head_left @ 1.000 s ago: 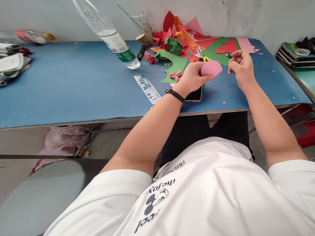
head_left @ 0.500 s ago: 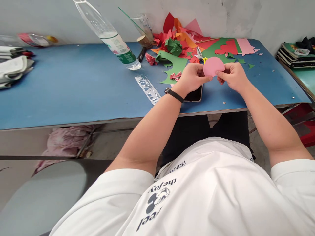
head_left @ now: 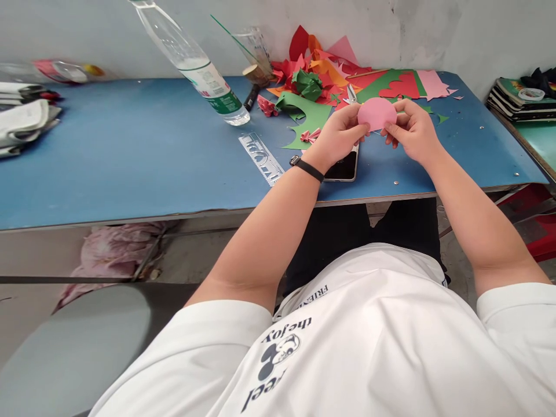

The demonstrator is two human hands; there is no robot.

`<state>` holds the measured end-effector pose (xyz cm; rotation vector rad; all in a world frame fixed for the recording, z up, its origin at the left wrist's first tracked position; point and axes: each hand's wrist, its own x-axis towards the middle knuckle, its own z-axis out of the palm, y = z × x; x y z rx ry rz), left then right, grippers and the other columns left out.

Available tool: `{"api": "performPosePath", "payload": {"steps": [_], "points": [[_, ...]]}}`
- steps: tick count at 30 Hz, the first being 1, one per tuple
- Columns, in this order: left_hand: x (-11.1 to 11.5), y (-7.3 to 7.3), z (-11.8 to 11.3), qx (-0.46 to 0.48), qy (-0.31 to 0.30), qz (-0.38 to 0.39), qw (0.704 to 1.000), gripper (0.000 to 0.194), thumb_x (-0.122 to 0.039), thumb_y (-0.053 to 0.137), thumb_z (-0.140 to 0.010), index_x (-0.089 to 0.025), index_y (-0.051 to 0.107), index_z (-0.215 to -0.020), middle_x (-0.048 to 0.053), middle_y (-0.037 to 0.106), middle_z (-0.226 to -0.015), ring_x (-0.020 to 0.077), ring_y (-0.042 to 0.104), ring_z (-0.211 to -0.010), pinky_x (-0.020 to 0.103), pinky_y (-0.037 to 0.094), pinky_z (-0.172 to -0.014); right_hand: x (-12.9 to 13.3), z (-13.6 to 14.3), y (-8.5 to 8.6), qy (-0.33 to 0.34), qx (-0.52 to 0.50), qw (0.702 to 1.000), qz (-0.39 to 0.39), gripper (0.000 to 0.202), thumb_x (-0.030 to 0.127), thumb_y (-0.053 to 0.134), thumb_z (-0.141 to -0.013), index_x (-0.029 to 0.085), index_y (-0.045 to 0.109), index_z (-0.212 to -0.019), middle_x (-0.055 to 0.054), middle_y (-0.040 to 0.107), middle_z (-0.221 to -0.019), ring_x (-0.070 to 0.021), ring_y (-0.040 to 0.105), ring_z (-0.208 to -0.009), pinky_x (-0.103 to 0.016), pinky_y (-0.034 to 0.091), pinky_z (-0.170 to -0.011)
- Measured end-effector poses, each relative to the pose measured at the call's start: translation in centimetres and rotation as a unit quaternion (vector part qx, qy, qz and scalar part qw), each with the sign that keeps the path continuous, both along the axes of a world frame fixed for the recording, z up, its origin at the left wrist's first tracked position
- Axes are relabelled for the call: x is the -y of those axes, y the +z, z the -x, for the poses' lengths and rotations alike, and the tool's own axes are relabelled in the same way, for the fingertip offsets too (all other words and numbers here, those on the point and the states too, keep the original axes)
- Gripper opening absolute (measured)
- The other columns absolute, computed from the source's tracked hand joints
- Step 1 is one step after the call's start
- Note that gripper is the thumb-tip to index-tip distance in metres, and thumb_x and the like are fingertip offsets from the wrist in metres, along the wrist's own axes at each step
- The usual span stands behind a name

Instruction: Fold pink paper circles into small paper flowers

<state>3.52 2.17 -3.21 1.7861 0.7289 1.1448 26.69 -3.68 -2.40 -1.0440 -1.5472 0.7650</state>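
Observation:
A pink paper circle (head_left: 377,112) is held above the table between my two hands. My left hand (head_left: 343,132) pinches its lower left edge, thumb in front. On the lower right side my right hand (head_left: 410,126) grips it between thumb and fingers. Behind the circle, scissors (head_left: 351,94) lie partly hidden among paper scraps. A phone (head_left: 345,167) rests under my left hand and wrist. Left of that hand are a small pink paper bow (head_left: 310,136) and a cut green paper sheet (head_left: 310,116).
A clear stencil ruler (head_left: 259,157) lies left of my left forearm, with a tilted-looking water bottle (head_left: 212,87) behind it. Crumpled red, orange and green paper (head_left: 307,84) piles against the wall. Notebooks (head_left: 516,98) are stacked at the right; folded cloth-like items (head_left: 26,119) lie far left.
The lower edge of the pink circle now looks straighter, and my left thumb has shifted from its bottom middle toward its left side. Both hands keep hold of it.

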Motion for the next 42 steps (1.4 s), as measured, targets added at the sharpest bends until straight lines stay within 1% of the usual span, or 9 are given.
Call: {"api": "performPosePath", "payload": {"steps": [3,8,11,14,16,21,27,35,42], "points": [[0.4,0.3,0.1,0.008,-0.001,0.018,1.0,0.02,-0.036,0.095,-0.108,-0.029,0.077,-0.109,0.003,0.076,-0.094,0.0281,0.086,-0.094,0.044,0.073,-0.09,0.4,0.2,-0.1,-0.023,-0.004,1.0,0.008,0.048,0.048,0.115,-0.103,0.034,0.069,-0.107,0.001,0.078,-0.091,-0.0283,0.083,-0.084,-0.042,0.071,-0.069],[1.0,0.8,-0.1,0.029,0.001,0.003,1.0,0.019,-0.03,0.094,-0.098,-0.025,0.077,-0.09,0.007,0.083,-0.101,0.0289,0.085,-0.103,0.045,0.075,-0.095,0.4,0.0,-0.2,-0.021,0.007,1.0,-0.004,0.032,0.034,0.102,-0.107,0.031,0.071,-0.097,-0.001,0.082,-0.095,-0.0276,0.083,-0.093,-0.041,0.067,-0.07],[1.0,0.9,-0.2,0.034,0.006,0.005,0.999,0.013,-0.031,0.088,-0.096,-0.024,0.08,-0.088,0.008,0.084,-0.102,0.0323,0.086,-0.111,0.05,0.076,-0.102,0.8,-0.8,0.1,0.023,0.016,1.0,-0.012,0.03,0.048,0.096,-0.111,0.03,0.077,-0.096,-0.005,0.086,-0.111,-0.0314,0.083,-0.112,-0.043,0.069,-0.076],[0.8,0.8,-0.1,0.032,0.002,0.019,0.999,0.016,-0.036,0.086,-0.101,-0.024,0.081,-0.091,0.009,0.082,-0.101,0.0338,0.086,-0.115,0.052,0.077,-0.105,1.2,-1.1,0.5,0.044,0.013,0.999,-0.018,0.052,0.072,0.086,-0.119,0.029,0.078,-0.091,-0.008,0.086,-0.113,-0.0327,0.079,-0.118,-0.044,0.071,-0.082],[0.6,0.6,-0.2,0.03,0.005,0.018,0.999,0.019,-0.039,0.09,-0.103,-0.024,0.081,-0.097,0.008,0.08,-0.101,0.0345,0.087,-0.116,0.053,0.077,-0.105,1.2,-0.9,0.4,0.01,0.018,1.0,-0.022,0.059,0.08,0.093,-0.115,0.029,0.077,-0.088,-0.008,0.084,-0.104,-0.0318,0.077,-0.109,-0.046,0.072,-0.082],[0.3,0.3,-0.4,0.032,0.01,-0.014,0.999,0.036,-0.042,0.109,-0.096,-0.024,0.08,-0.107,0.009,0.083,-0.106,0.0374,0.089,-0.123,0.058,0.074,-0.115,-0.3,-0.1,-0.8,-0.059,0.025,0.997,-0.05,0.056,0.066,0.118,-0.094,0.03,0.075,-0.093,-0.005,0.079,-0.096,-0.0314,0.079,-0.098,-0.05,0.077,-0.086],[0.3,0.2,-0.4,0.042,-0.004,-0.008,0.999,0.028,-0.032,0.105,-0.097,-0.023,0.081,-0.108,0.009,0.089,-0.113,0.0329,0.09,-0.12,0.052,0.073,-0.114,-1.3,-0.5,-1.3,-0.014,-0.001,1.0,0.007,0.059,0.07,0.117,-0.095,0.032,0.073,-0.108,-0.002,0.072,-0.084,-0.0323,0.081,-0.09,-0.048,0.075,-0.076],[-0.4,-0.4,-0.3,0.031,0.01,0.004,0.999,0.03,-0.026,0.105,-0.097,-0.026,0.083,-0.117,0.004,0.084,-0.098,0.031,0.091,-0.107,0.048,0.076,-0.101,-1.0,-0.4,-1.1,0.009,-0.005,0.999,0.051,0.059,0.057,0.122,-0.093,0.029,0.07,-0.092,-0.001,0.067,-0.078,-0.0265,0.074,-0.079,-0.044,0.077,-0.073],[-0.9,-0.8,0.1,0.028,0.025,0.012,0.999,0.025,-0.023,0.104,-0.096,-0.021,0.079,-0.095,0.004,0.074,-0.087,0.0298,0.087,-0.091,0.049,0.081,-0.09,-1.6,-0.3,-1.7,0.024,-0.085,0.994,0.065,0.056,0.051,0.125,-0.09,0.026,0.074,-0.095,-0.002,0.074,-0.081,-0.0269,0.081,-0.082,-0.038,0.074,-0.065]]}}
